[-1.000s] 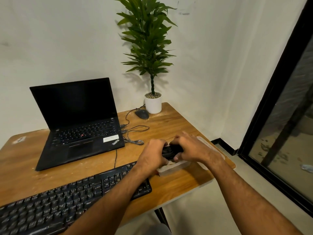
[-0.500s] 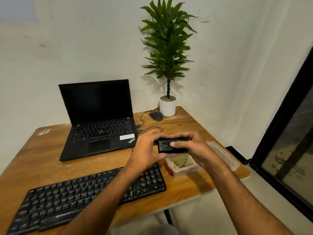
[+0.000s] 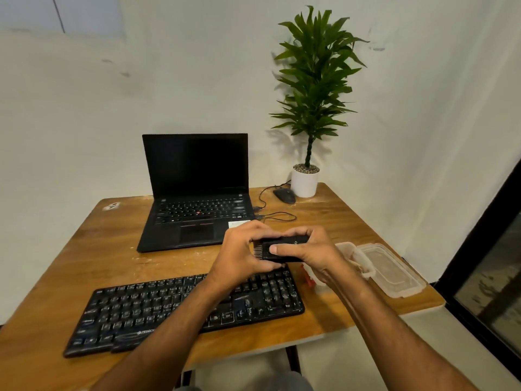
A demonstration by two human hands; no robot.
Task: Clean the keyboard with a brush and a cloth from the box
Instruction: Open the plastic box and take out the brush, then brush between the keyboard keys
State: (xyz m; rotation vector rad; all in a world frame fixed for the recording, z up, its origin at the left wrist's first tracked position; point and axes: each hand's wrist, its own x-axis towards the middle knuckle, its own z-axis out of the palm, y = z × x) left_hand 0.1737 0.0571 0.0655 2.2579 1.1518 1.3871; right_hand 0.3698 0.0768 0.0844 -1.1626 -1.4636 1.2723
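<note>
Both hands, left hand and right hand, now grip the retractable brush, lifted from the box, bristles emerging; sweeping the keyboard likely follows

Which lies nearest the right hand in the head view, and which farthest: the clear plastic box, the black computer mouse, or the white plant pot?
From the right hand:
1. Clear plastic box, just right of it and partly behind the wrist.
2. Black computer mouse, farther back on the table.
3. White plant pot, at the back corner, just behind the mouse.
</note>
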